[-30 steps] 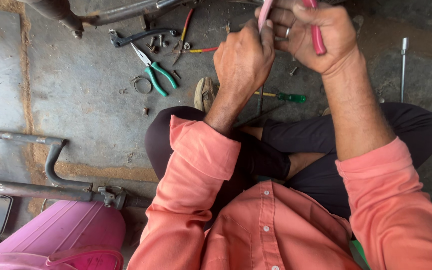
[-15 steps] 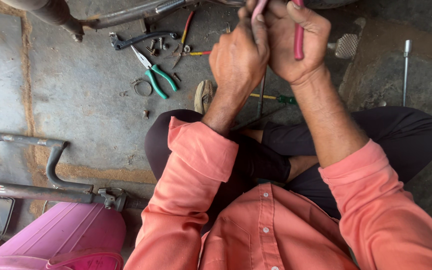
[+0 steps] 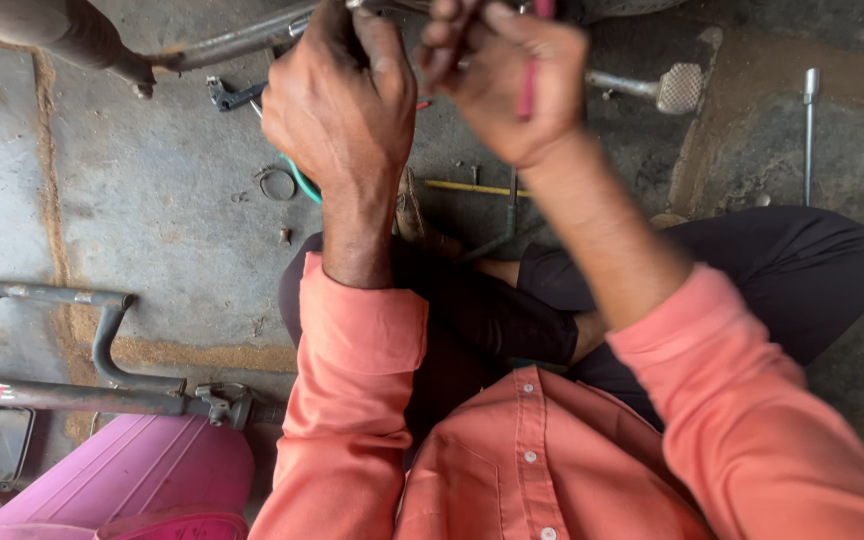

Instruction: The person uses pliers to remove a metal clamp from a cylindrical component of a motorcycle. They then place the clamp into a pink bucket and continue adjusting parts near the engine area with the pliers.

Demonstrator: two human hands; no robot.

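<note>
Both hands have lifted toward the frame's top edge since half a second ago, and the view has shifted so the green-handled pliers point(image 3: 302, 182) are mostly hidden behind the left wrist.

Head view only: left hand point(image 3: 342, 95) is fisted, knuckles to camera, closed on something at the metal bar point(image 3: 237, 42) (the exact part is hidden). Right hand point(image 3: 507, 85) is clamped round a red-handled tool point(image 3: 530, 75), its tip cut off by the frame. Hands sit close together, nearly touching.

Step, as a judgement: working a fastener or fitting at that bar. Next move would call for steady counter-hold by the left while the right levers.

Both forearms raised, elbows bent, orange sleeves point(image 3: 362, 350) pushed to the wrists. Person sits cross-legged on the concrete floor point(image 3: 152, 200); a yellow-shafted screwdriver point(image 3: 472, 187) lies beyond the knees.
</note>
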